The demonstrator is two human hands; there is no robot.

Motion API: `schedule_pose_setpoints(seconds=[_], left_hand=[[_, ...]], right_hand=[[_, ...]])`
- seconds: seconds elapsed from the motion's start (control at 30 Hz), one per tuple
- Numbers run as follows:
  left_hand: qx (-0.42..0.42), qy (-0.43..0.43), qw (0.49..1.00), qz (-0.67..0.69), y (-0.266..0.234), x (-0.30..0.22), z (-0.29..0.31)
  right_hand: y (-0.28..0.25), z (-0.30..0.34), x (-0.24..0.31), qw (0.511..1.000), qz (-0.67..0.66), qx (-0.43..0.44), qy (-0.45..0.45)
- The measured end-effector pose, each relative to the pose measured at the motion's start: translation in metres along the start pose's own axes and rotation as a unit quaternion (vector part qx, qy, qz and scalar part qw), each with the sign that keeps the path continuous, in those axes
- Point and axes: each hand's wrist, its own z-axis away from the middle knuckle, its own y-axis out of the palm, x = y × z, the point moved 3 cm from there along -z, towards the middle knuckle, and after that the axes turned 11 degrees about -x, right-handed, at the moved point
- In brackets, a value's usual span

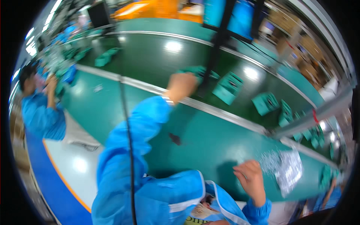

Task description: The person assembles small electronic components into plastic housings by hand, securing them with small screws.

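My left hand [182,86] is stretched far forward over the dark green conveyor belt. It meets a teal-green box-like piece [200,72]; motion blur hides the fingers, so whether they grip it I cannot tell. My right hand [252,180] hovers above the green worktable, fingers loosely bent and apart, with nothing seen in it. Just right of that hand lie a heap of small clear pieces [270,162] and a shiny clear plastic bag [289,171]. A small dark object [174,138] rests on the table between my arms.
More teal-green boxes [228,88] ride the belt to the right. A metal rail [225,115] parts belt and table. A dark upright post [215,45] and a hanging black cable [127,123] cross the view. Another person in blue [43,118] works at the left.
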Motion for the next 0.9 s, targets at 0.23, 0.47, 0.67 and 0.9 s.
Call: schedule_pose_setpoints(seconds=[0.23,0.47,0.67,0.9], left_hand=[[-0.190,0.017,0.958,0.215,0.006,0.036,0.011],[-0.168,-0.246,0.950,-0.097,0.016,0.337,0.056],[-0.145,-0.263,0.931,-0.208,0.037,0.479,0.081],[-0.049,-0.212,0.949,-0.227,0.050,0.598,0.046]], right_hand=[[0.038,0.019,-0.038,0.996,-0.021,0.055,-0.073],[0.053,0.031,-0.070,0.993,-0.011,0.068,-0.099],[0.055,0.007,-0.018,0.993,-0.060,0.062,-0.084],[0.038,-0.019,-0.018,0.999,-0.009,0.021,0.046]])
